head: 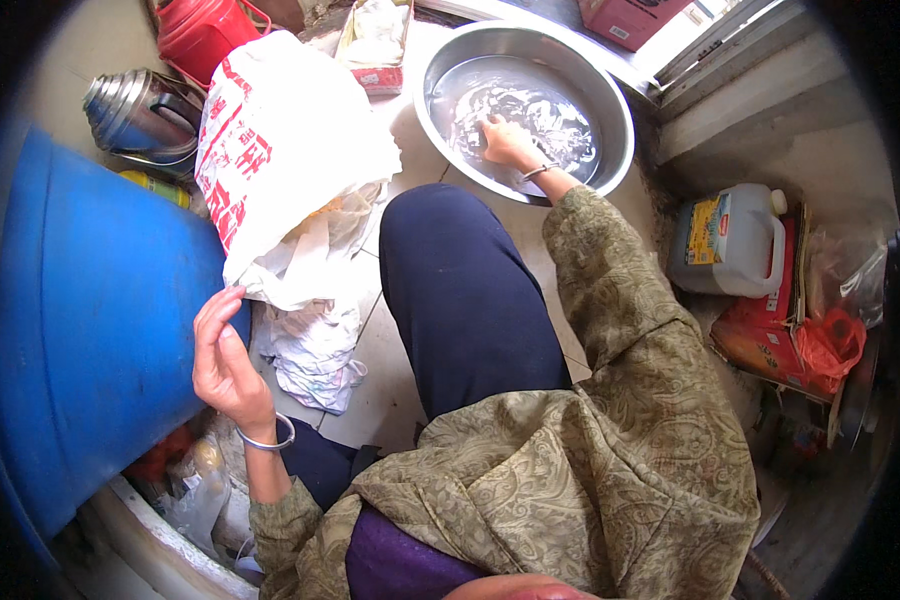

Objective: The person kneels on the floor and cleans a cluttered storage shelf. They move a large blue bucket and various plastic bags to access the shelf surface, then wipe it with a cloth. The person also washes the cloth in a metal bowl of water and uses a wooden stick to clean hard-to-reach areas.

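Observation:
A round stainless steel basin (621, 124) with rippling water (521, 97) stands on the tiled floor at the upper middle. My right hand (508, 142) is over the near left part of the basin, its fingertips at the water; nothing shows in its grasp. My left hand (229, 360) is raised beside the blue plastic barrel (112, 315), palm turned inward, fingers loosely bent and empty. Just beyond its fingertips lies a full white plastic bag (300, 135) with red print; whether they touch is unclear. Crumpled white cloth (315, 360) lies below the bag.
A metal thermos flask (146, 116) and a red plastic jug (202, 34) stand at the upper left. An open box (379, 79) sits left of the basin. At right are a plastic jerrycan (735, 240), a red carton (757, 337) and a red plastic bag (832, 345).

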The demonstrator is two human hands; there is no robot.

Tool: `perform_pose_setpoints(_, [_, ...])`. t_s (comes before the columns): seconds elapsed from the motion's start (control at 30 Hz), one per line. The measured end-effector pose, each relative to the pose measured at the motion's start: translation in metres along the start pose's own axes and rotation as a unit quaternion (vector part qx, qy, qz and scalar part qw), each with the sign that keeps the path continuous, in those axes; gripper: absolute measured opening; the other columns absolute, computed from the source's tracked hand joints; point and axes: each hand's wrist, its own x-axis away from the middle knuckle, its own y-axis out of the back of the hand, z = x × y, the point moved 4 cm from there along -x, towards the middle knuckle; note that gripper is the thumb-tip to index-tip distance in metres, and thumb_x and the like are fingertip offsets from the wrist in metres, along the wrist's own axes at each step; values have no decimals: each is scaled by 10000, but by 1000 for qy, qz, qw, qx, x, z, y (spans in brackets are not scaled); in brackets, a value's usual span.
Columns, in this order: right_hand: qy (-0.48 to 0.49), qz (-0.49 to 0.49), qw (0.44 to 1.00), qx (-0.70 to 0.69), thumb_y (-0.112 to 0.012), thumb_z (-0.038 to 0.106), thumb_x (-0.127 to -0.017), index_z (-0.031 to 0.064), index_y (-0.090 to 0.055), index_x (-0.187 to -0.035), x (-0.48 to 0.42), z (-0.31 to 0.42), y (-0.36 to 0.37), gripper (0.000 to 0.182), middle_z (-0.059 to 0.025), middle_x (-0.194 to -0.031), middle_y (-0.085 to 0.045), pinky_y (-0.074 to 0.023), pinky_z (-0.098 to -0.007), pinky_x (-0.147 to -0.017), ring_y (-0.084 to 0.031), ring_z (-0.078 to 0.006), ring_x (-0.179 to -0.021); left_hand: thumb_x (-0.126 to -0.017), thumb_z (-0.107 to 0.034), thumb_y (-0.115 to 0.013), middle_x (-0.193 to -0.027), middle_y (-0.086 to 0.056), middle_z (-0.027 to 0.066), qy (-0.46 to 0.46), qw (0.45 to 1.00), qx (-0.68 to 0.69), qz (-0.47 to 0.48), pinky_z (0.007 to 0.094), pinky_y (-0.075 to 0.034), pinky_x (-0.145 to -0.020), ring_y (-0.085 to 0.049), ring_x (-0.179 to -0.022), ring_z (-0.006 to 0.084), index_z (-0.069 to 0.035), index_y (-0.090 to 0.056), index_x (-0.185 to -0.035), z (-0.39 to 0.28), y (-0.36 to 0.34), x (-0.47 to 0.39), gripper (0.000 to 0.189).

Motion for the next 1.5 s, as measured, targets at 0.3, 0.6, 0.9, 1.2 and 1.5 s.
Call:
perform_pose_setpoints(0.3, [9,-75,977,-202,-549,243,-774,40,-552,-1002,11,-57,61,306,-157,-896,-602,-434,-333,-751,-578,-266,-848,-850,-121,-432,-963,-584,115,204,848,467,148,296,-411,-805,-550,-921,187,24,-530,-1003,-45,-166,-122,233])
perform_pose_setpoints(0.6, [-11,-3,986,-164,-629,264,-685,244,-435,-1214,38,-60,50,564,-174,-1182,-457,-395,-384,-882,-478,-322,-1044,-824,-234,-485,-980,-527,53,473,743,436,181,326,-383,-767,-456,-933,164,-63,-515,-1023,10,-324,-87,264])
perform_pose_setpoints(0.9, [21,57,992,-108,-590,125,-622,170,-418,-1212,35,-48,29,617,-209,-1033,-509,-438,-381,-815,-528,-356,-948,-797,-271,-524,-947,-526,40,437,804,334,225,342,-366,-750,-451,-922,154,-83,-552,-958,25,-332,-83,249])
perform_pose_setpoints(1.2, [19,-116,836,-537,-564,54,-680,72,-539,-1048,37,-65,130,369,-46,-940,-568,-427,-249,-787,-524,-126,-869,-789,-570,-411,-1387,-65,151,550,699,330,316,661,-142,-902,-17,-1258,425,-173,-143,-1342,29,-356,-60,732])
perform_pose_setpoints(1.5, [-27,-157,581,-798,-557,96,-705,73,-485,-1139,71,-24,214,441,-74,-1036,-535,-415,-308,-814,-513,-196,-933,-737,-724,-250,-1395,-154,71,486,615,551,286,682,-140,-893,-92,-1265,383,-187,-189,-1340,-14,-371,-77,810])
